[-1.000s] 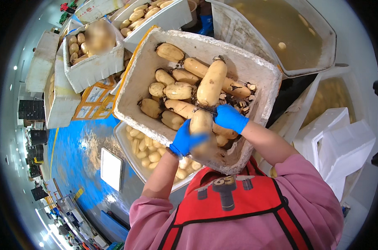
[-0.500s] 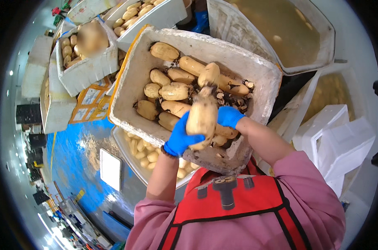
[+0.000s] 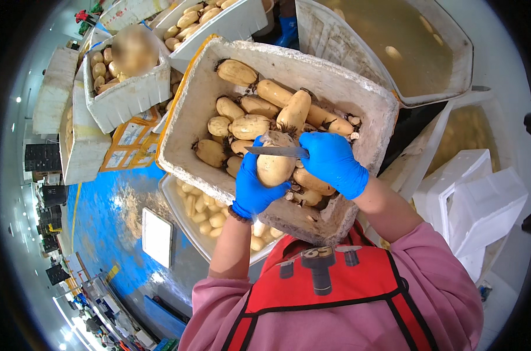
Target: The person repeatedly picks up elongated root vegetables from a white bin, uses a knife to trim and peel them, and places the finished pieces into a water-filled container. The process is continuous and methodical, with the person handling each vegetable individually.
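Observation:
My left hand, in a blue glove, grips a thick, pale lotus root from its left side, with the cut end facing away from me. The gloved right hand is closed around a knife, its handle hidden in the fist. Its blade points left and lies across the far end of the held root. Both hands are over a dirty white foam box. Inside it lie several more lotus roots with dark, stringy joints, and small cut pieces along the right side.
Partly under the foam box stands a tub of pale roots. A tub of murky water is at the far right, and white foam boxes stand at the right. Another root-filled box is at the far left. A white lid lies on the floor.
The held root has dropped lower into the box and is seen more end-on. My right hand has come up beside it, and the knife blade now shows across it.

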Demonstrator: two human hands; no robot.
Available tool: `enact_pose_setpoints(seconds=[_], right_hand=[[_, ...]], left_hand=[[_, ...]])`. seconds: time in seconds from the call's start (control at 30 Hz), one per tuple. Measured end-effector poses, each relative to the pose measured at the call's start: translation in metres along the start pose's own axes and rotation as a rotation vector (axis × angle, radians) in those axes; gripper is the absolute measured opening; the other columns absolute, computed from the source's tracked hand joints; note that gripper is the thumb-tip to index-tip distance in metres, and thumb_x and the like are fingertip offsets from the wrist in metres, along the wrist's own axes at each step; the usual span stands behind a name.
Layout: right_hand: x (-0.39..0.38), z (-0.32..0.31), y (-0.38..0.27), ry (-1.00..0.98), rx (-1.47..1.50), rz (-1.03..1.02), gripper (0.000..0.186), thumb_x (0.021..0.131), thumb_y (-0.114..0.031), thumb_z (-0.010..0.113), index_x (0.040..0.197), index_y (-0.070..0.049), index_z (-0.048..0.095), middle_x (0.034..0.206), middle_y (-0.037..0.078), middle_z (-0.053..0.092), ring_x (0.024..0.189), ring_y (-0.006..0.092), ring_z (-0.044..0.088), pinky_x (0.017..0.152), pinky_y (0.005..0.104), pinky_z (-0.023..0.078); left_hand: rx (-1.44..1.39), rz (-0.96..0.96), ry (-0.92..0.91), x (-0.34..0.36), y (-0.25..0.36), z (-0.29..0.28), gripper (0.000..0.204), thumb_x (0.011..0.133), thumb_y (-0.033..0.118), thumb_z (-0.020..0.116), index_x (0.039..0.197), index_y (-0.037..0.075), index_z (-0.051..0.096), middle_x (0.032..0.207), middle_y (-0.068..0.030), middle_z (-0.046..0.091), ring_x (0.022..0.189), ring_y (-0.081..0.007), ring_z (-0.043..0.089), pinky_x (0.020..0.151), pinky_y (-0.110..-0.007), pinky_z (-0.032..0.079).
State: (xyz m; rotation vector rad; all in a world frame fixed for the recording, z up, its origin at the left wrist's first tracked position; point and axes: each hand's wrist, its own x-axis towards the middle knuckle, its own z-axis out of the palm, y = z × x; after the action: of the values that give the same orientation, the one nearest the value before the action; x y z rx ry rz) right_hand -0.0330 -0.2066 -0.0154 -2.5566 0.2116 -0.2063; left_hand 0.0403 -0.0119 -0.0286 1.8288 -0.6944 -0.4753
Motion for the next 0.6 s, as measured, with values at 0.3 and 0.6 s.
enact_pose_setpoints(seconds=[0.3,0.6], right_hand=[[0.002,0.009,0.011,0.043,-0.007,-0.032,0.007,0.076,-0.013,0.061,0.079,-0.007,0.063,0.069,0.017,0.062,0.065,0.0354,0.063,0.057,0.045,0.05],[0.007,-0.012,0.013,-0.179,0.933,0.443,0.035,0.085,-0.033,0.066,0.1,-0.001,0.065,0.071,0.008,0.063,0.058,0.0144,0.06,0.054,0.029,0.05]], left_hand=[[0.158,0.101,0.016,-0.007,0.011,-0.008,0.101,0.058,0.018,0.083,0.143,0.004,0.031,0.127,-0.0181,0.052,0.117,-0.0322,0.053,0.098,-0.04,0.044],[0.661,0.231,0.054,-0.008,0.042,-0.015,0.094,0.054,0.012,0.082,0.139,0.008,0.041,0.125,-0.0186,0.053,0.112,-0.0377,0.053,0.094,-0.045,0.044]])
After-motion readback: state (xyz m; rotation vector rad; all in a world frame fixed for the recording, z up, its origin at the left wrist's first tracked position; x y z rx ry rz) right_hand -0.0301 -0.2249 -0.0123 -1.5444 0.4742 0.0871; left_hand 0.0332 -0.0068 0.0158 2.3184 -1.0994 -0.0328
